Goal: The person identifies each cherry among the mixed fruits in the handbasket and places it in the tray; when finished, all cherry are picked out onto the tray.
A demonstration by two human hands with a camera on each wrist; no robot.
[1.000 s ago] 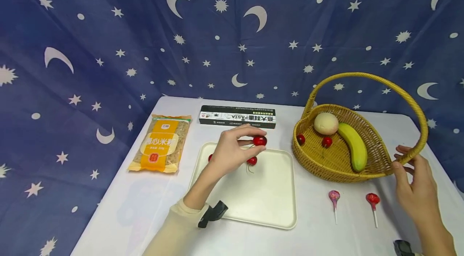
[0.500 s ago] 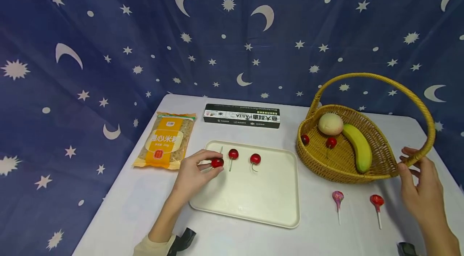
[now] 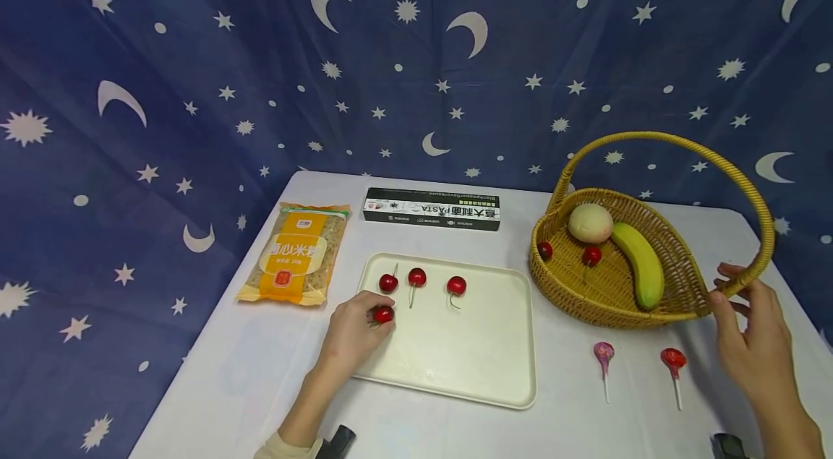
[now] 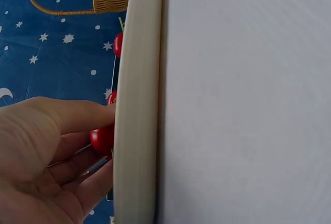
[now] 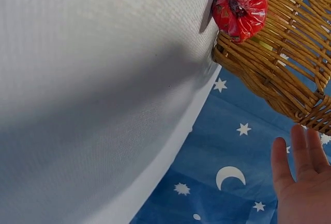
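My left hand (image 3: 354, 335) pinches a red cherry (image 3: 383, 314) between thumb and fingers, low over the left side of the cream tray (image 3: 468, 358). In the left wrist view the tray's edge (image 4: 137, 105) hides part of this grip. Beyond the hand, more cherries with stems lie in a loose row on the tray: a left cherry (image 3: 387, 283), a middle cherry (image 3: 417, 277) and a right cherry (image 3: 457, 285). My right hand (image 3: 758, 336) holds the wicker basket (image 3: 566, 300) where its handle meets the right end, thumb and fingers on either side.
Inside the basket lie a pale round fruit (image 3: 590, 222), a banana (image 3: 639, 267) and two cherries. A pink lollipop (image 3: 604, 352) and a red lollipop (image 3: 673, 358) lie in front. Behind the tray is a pasta box (image 3: 432, 209); left of it, a grain bag (image 3: 296, 254).
My left hand brought one cherry left and released it on the tray, left of the others. It then moved nearer to me and now pinches another cherry. My right hand stayed at the basket.
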